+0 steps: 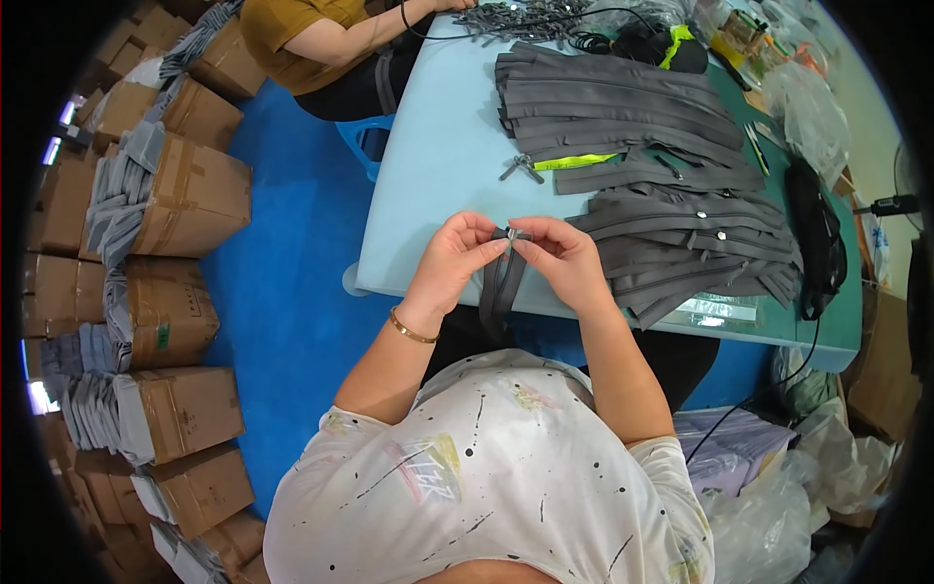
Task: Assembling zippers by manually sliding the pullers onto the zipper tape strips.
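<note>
Near the table's front edge, both my hands meet at the end of a dark grey zipper point(501, 287). Its tape hangs down in a loop below my fingers. My left hand point(457, 255) pinches the zipper tape from the left. From the right, my right hand point(562, 258) pinches beside a small metal zipper slider point(513, 235). Fingertips partly hide the slider. To the right lies a spread of dark grey zippers point(691, 243), close to my right hand. Ahead on the table rest a few loose metal sliders point(522, 167) beside a neon yellow strip point(576, 162).
A bundle of grey zippers point(613, 97) lies farther back, with a pile of metal sliders point(530, 18) beyond. A co-worker's arm point(360, 37) reaches over the table's far left. Cardboard boxes point(195, 195) line the left side. A black pouch point(815, 238) sits at the right edge.
</note>
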A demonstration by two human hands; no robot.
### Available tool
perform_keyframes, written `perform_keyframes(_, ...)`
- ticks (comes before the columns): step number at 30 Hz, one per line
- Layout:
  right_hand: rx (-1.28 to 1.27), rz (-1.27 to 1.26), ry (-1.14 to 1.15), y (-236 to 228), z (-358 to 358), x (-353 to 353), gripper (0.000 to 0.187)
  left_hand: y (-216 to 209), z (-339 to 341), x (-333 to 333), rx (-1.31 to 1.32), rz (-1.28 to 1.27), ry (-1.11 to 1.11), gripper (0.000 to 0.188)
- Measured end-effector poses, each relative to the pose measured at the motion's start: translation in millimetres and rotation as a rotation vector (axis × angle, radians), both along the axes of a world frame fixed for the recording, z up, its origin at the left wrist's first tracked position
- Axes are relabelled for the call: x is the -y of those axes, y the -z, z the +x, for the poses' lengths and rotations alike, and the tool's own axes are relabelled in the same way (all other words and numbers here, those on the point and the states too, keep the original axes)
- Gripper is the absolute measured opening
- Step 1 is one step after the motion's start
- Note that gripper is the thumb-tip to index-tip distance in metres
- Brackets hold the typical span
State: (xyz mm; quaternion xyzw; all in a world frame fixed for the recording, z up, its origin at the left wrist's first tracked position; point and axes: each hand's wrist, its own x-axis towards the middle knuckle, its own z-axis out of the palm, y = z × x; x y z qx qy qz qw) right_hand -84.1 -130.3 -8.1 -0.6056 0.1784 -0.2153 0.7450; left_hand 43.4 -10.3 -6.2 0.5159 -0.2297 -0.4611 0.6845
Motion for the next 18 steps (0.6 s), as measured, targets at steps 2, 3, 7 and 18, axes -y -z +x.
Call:
perform_keyframes(2,0.02,0.0,0.009,0,0,-1,0.024,0,0,-2,0.0,0.036,0.023,0.02)
perform_keyframes(3,0.001,0.016,0.016,-1,-1,0,0.024,0,0,-2,-0.001,0.073,0.049,0.018)
perform_keyframes(7,0.0,0.019,0.054,0,-1,0,0.024,-4,0,-5,0.04,0.156,0.161,0.016)
perform_keyframes(18,-0.064,-0.135,0.071,6,-3,-2,0.024,-3,-5,-6,0.126,0.164,0.115,0.015)
